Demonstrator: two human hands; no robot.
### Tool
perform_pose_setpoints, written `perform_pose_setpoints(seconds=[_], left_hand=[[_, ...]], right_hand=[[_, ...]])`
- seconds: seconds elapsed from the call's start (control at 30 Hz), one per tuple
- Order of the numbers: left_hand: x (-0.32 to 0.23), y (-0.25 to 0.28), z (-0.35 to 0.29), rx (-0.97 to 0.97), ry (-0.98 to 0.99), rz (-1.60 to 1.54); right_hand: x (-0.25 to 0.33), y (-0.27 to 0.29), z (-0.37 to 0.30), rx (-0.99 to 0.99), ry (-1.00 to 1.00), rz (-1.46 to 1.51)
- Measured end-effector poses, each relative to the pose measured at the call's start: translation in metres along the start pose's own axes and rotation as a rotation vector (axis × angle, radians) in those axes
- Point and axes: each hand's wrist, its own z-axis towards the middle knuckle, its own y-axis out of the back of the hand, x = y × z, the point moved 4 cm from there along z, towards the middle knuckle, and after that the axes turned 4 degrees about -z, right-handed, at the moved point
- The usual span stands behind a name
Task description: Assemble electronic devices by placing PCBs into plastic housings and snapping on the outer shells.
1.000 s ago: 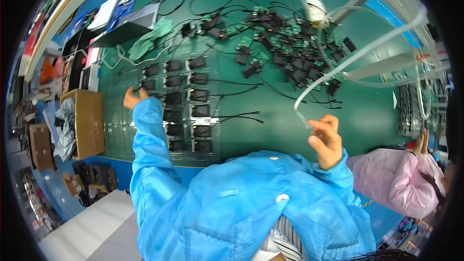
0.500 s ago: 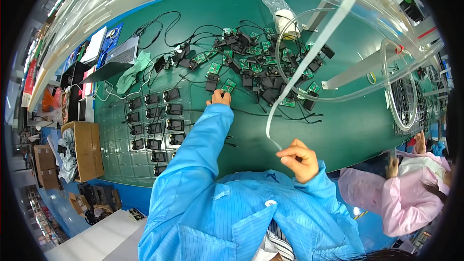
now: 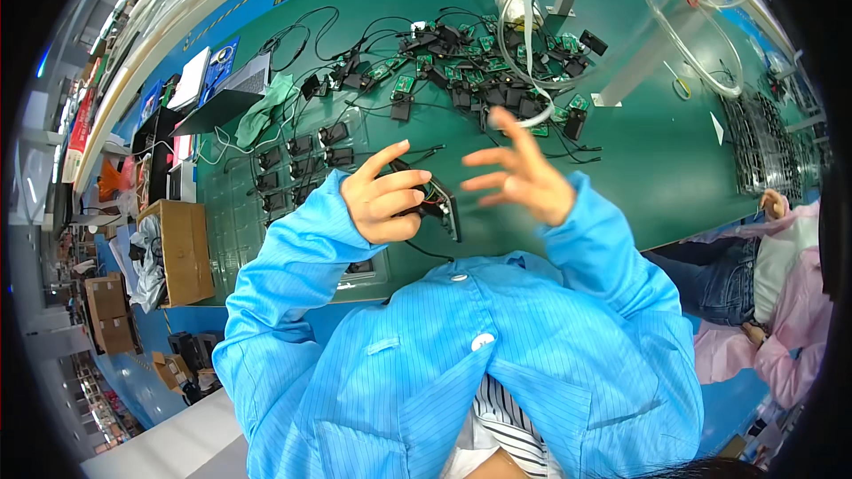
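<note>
My left hand (image 3: 387, 204) grips a black electronic module (image 3: 441, 206) with thin coloured wires showing; the fingers hide part of it. A dark cable trails from it toward my jacket. To its right, my right hand (image 3: 525, 176) is open, slightly blurred, fingers spread and apart from the module. A white strip (image 3: 529, 18) hangs from above, beyond the right hand. Past both hands lies a pile of black modules with green circuit boards (image 3: 403, 86) and black cables. Left of my left hand, black modules (image 3: 302, 145) sit in rows in a clear tray (image 3: 229, 222).
A laptop (image 3: 253, 73) and green cloth (image 3: 266, 109) lie at the far left of the green table (image 3: 648, 173). Clear tubing (image 3: 652, 4) loops near a metal post (image 3: 635, 71). A cardboard box (image 3: 186, 253) stands left; a person in pink (image 3: 794, 328) is at the right.
My left hand has come back from the pile toward my body with a module. My right hand has let go of the white strip and opened; the strip now hangs farther away.
</note>
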Motion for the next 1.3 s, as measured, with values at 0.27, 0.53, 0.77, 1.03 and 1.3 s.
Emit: perform_pose_setpoints(seconds=[0.27,0.53,0.77,1.03,1.3], left_hand=[[-0.041,0.01,0.023,-0.06,-0.017,0.33],[-0.09,-0.08,-0.018,-0.736,0.918,-0.605],[-0.022,-0.029,0.009,-0.984,0.042,0.727],[-0.044,0.016,0.035,0.328,0.567,0.646],[-0.054,-0.035,-0.02,-0.085,1.287,-0.732]], right_hand=[[0.004,-0.07,-0.016,-0.024,0.062,-0.263],[0.032,-0.075,-0.016,-0.457,0.319,-1.041],[0.033,-0.104,-0.012,-0.099,-0.002,-0.204],[0.047,-0.08,-0.02,-0.286,0.266,-1.033],[0.003,-0.079,-0.03,-0.394,0.572,-0.684]])
